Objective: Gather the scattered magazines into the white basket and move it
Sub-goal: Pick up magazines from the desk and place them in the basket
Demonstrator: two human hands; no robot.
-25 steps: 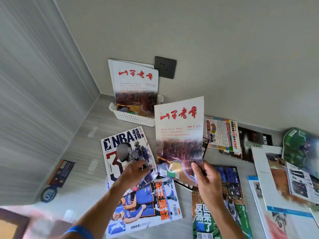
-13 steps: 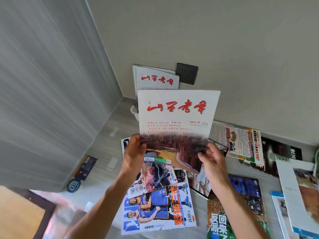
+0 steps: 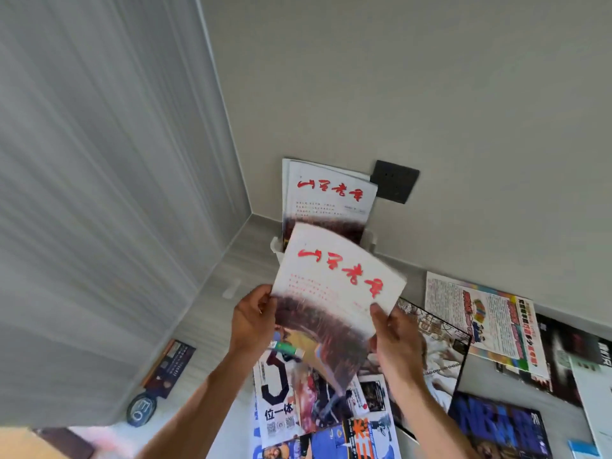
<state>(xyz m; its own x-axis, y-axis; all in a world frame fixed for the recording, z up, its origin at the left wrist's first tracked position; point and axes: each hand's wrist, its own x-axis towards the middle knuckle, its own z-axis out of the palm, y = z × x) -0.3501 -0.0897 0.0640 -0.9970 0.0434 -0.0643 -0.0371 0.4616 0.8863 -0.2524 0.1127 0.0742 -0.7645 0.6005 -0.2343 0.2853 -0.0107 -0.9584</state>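
I hold a white magazine with red calligraphy (image 3: 334,286) in the air, tilted, just in front of the white basket (image 3: 275,249). My left hand (image 3: 253,321) grips its left edge and my right hand (image 3: 394,339) grips its lower right edge. The basket stands against the wall in the corner, mostly hidden by the held magazine. Matching red-titled magazines (image 3: 328,197) stand upright in it. Loose on the floor lie a basketball magazine (image 3: 284,402), a colourful one (image 3: 486,321) and a blue one (image 3: 496,425).
A dark wall socket (image 3: 394,181) sits just right of the basket. A grey panelled wall (image 3: 99,193) closes off the left side. A small card and round tag (image 3: 155,382) lie on the floor by that wall. More magazines spread along the right edge.
The held magazine has moved forward toward the basket and tilted clockwise. Both hands kept their grip. The view has shifted so the corner sits further right.
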